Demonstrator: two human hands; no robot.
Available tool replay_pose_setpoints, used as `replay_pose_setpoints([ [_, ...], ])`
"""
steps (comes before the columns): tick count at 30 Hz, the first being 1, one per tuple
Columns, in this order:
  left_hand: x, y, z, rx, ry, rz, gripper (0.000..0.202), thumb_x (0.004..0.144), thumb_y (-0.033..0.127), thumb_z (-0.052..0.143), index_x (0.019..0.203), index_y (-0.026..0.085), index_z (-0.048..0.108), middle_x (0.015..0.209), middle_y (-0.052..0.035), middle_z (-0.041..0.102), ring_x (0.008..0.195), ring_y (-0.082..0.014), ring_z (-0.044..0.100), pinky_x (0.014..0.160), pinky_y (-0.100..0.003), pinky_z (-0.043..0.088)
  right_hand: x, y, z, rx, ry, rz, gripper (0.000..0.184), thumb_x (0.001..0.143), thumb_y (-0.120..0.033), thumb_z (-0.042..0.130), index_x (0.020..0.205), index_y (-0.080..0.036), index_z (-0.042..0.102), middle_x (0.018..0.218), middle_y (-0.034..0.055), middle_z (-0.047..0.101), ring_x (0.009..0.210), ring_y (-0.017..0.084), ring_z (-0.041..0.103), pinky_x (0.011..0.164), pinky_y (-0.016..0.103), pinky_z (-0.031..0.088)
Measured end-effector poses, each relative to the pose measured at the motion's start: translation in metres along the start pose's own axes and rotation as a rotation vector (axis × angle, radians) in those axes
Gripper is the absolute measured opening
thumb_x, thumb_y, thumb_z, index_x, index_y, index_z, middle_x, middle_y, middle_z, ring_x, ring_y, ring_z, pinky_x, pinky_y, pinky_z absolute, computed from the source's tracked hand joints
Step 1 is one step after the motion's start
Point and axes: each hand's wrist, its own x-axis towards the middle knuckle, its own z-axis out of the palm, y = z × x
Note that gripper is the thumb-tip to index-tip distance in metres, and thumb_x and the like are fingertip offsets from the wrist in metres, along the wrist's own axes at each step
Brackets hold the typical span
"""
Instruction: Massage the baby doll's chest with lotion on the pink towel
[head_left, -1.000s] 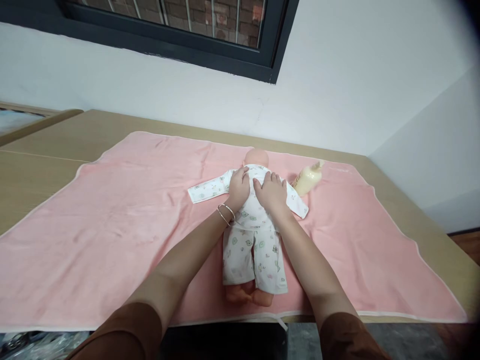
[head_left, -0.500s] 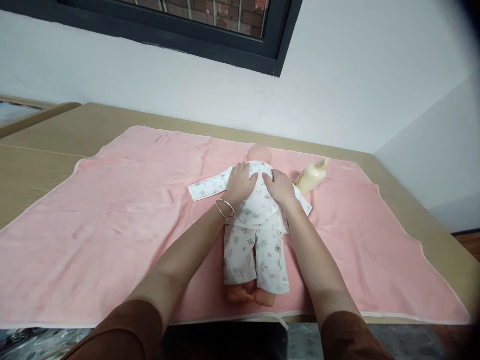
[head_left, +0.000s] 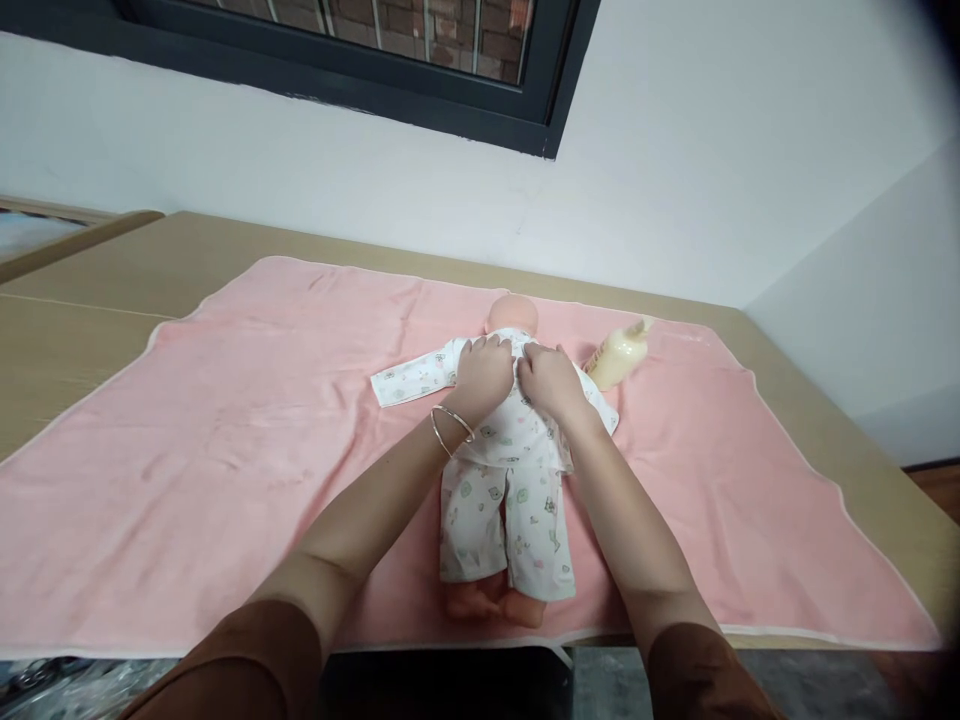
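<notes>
A baby doll in a white patterned top and trousers lies stretched out, its bald head away from me and bare feet toward me. No face shows on it. My left hand, below a thin bangle, rests on the upper part of the top with its fingers curled in. Beside it, my right hand is curled the same way at the doll's other shoulder. Whether any cloth is pinched in either hand is hidden. The thumbs are close together near the doll's midline.
A pink blanket lies under the doll on a wooden table. To the right of the doll, a cream pump bottle lies tilted near its sleeve. A white wall and a dark window frame stand behind.
Both hands lay flat with fingers stretched out on the doll; now the fingers of both are curled in. The doll appears slightly shifted left and nearer in view.
</notes>
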Motion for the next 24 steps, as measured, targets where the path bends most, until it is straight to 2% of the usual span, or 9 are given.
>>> replay_pose_setpoints([
  [2,0.002,-0.005,0.001,-0.032,0.007,-0.001,0.029,0.104,0.025,0.045,0.118,0.015,0.069,0.129,-0.0194,0.071,0.125,-0.0345,0.064,0.11,-0.049,0.043,0.0,0.002,-0.003,0.049,-0.006,0.008,0.035,0.104,-0.028,0.036,0.105,-0.018,0.07,0.115,0.0145,0.079,0.11,0.03,0.07,0.116,0.045,0.034],
  [4,0.007,-0.013,0.006,-0.085,0.015,-0.056,0.034,0.106,0.035,0.045,0.121,0.014,0.068,0.134,-0.0208,0.069,0.13,-0.0367,0.061,0.113,-0.052,0.042,0.002,0.009,-0.002,0.114,-0.017,0.057,0.039,0.107,-0.037,0.035,0.105,-0.02,0.07,0.115,0.0127,0.079,0.11,0.029,0.07,0.112,0.042,0.039],
  [8,0.019,-0.031,0.017,-0.189,-0.001,-0.097,0.046,0.105,0.047,0.047,0.13,0.013,0.064,0.143,-0.0211,0.065,0.139,-0.0365,0.056,0.121,-0.055,0.035,0.009,0.023,0.008,0.16,-0.027,0.166,0.048,0.107,-0.051,0.037,0.125,-0.018,0.067,0.135,0.0153,0.073,0.122,0.032,0.067,0.101,0.039,0.046],
  [14,0.026,-0.041,0.021,-0.233,0.01,-0.04,0.044,0.104,0.045,0.047,0.126,0.013,0.068,0.133,-0.019,0.072,0.13,-0.0345,0.063,0.116,-0.051,0.042,0.008,0.016,0.014,0.06,-0.046,0.211,0.057,0.109,-0.052,0.027,0.136,-0.014,0.061,0.132,0.0212,0.071,0.123,0.038,0.065,0.096,0.045,0.049],
  [19,0.029,-0.047,0.027,-0.287,0.027,0.003,0.05,0.105,0.044,0.047,0.139,0.011,0.063,0.147,-0.019,0.066,0.138,-0.0313,0.059,0.12,-0.047,0.039,0.004,0.003,0.01,0.026,-0.061,0.273,0.06,0.109,-0.053,0.025,0.135,-0.013,0.061,0.129,0.0235,0.071,0.121,0.038,0.065,0.096,0.046,0.049],
  [24,0.031,-0.05,0.03,-0.292,0.021,0.016,0.051,0.105,0.044,0.048,0.138,0.008,0.065,0.148,-0.0202,0.064,0.141,-0.0324,0.058,0.12,-0.046,0.04,0.004,0.002,0.011,0.039,-0.056,0.312,0.06,0.108,-0.054,0.027,0.135,-0.013,0.062,0.131,0.0241,0.069,0.122,0.04,0.064,0.095,0.049,0.05],
])
